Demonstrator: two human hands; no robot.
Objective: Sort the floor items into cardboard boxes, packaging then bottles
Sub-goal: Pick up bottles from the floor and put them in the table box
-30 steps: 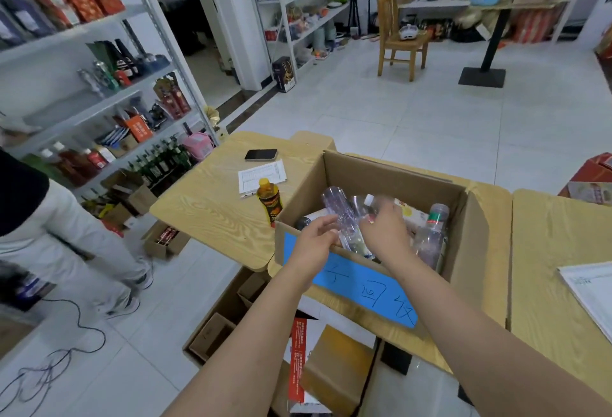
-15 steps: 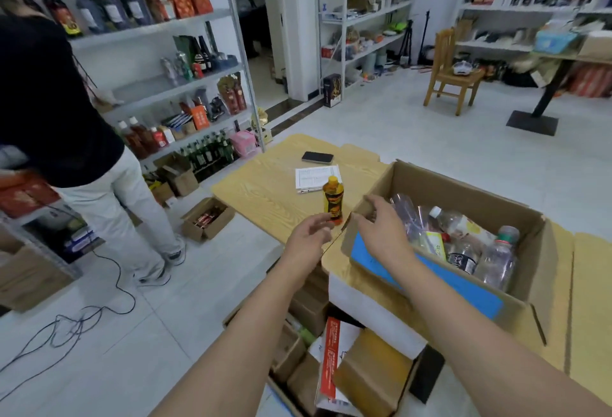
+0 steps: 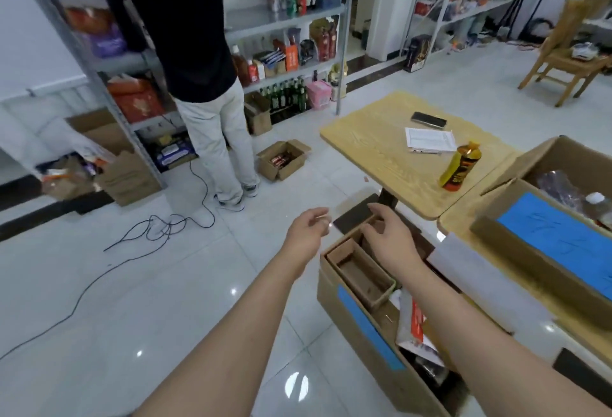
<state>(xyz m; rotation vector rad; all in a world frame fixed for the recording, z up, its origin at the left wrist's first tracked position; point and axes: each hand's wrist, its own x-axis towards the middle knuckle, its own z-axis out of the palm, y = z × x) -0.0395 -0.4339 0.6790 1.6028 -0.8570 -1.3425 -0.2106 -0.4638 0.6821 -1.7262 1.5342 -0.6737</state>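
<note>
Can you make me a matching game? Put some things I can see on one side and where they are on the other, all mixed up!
Things:
1. phone
2. black cable
3. yellow bottle
4. wooden chair

Places:
A. lying in loops on the floor tiles
B. standing upright near the table's front edge
C. far back on the right, by the shelves
D. lying flat on the table, behind the paper sheet

Pairs: 1-D, 2-A, 3-B, 4-C
</note>
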